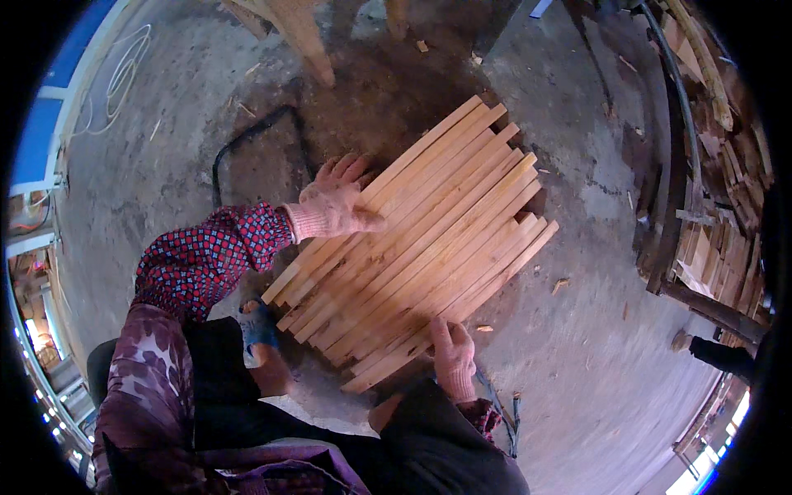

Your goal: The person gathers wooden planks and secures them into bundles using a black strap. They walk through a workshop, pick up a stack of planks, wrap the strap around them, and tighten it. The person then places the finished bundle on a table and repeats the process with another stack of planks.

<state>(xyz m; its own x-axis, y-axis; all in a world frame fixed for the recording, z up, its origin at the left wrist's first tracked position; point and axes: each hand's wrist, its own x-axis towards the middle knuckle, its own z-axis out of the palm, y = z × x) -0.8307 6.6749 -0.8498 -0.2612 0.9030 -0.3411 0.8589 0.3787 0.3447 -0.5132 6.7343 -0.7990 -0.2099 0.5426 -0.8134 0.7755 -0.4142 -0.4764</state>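
Note:
In front of my knees lies a slanting stack of pale wooden slats (412, 239), side by side with uneven ends. My left hand (334, 202), in a pink knit glove, is at the stack's far left edge. Its fingers are spread beyond the outer slat, and its thumb lies over the top. My right hand (453, 356), gloved the same way, is at the near right edge with its fingers bent against the outermost slat. Its fingertips are partly hidden. A black bent metal frame (256, 128) shows beyond the stack; what directly supports the slats is hidden.
Wooden legs (301, 41) stand on the concrete floor (577, 330) at the far side. Piled wood pieces (718, 256) fill a dark rack on the right. Another person's dark sleeve (722, 356) reaches in there. A pale cable (124, 78) lies at far left.

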